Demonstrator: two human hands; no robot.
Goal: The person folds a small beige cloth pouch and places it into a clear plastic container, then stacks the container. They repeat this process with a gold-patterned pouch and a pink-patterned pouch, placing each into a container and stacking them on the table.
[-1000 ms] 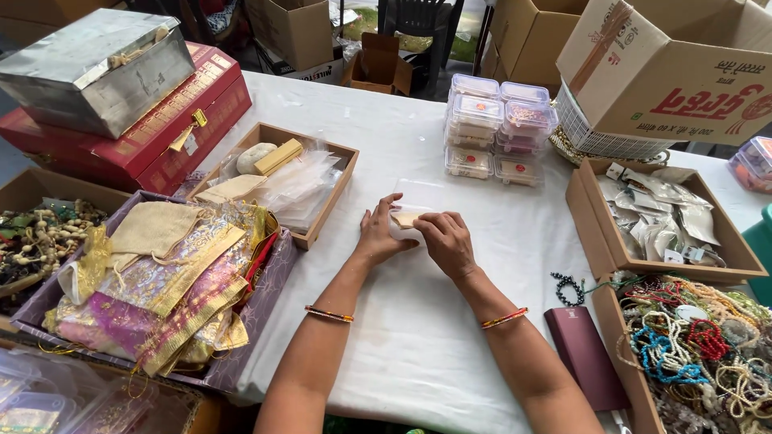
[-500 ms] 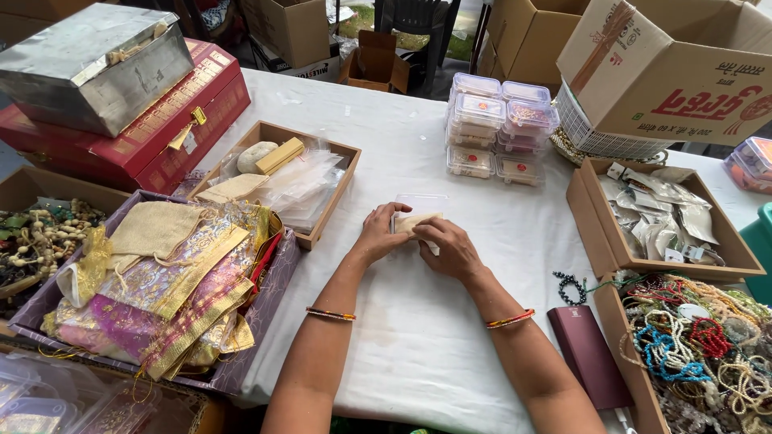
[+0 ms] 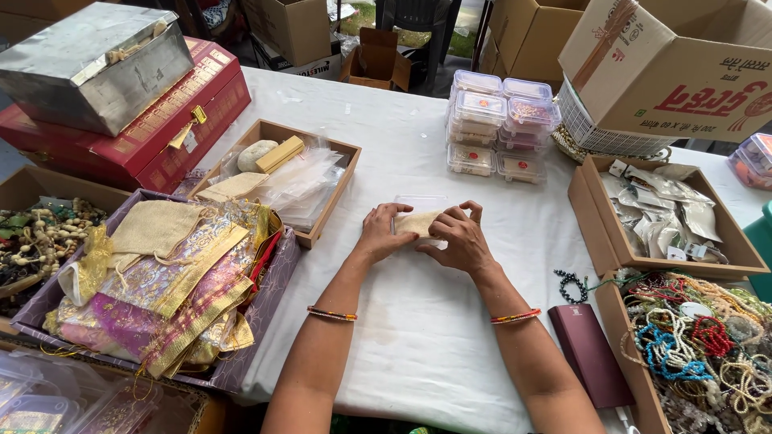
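Now both hands have drawn closer over the clear box (image 3: pixel 421 202) on the white table (image 3: pixel 402 337). Left hand (image 3: pixel 384 231) and right hand (image 3: pixel 458 239) pinch a beige pouch (image 3: pixel 418 223), fingers closed on its ends, pressing it flatter than before, just right of the wooden tray (image 3: pixel 322 233).

Matt cloth pouch (image 3: pixel 418 223), clear glossy plastic box (image 3: pixel 421 204), white tablecloth (image 3: pixel 418 321)
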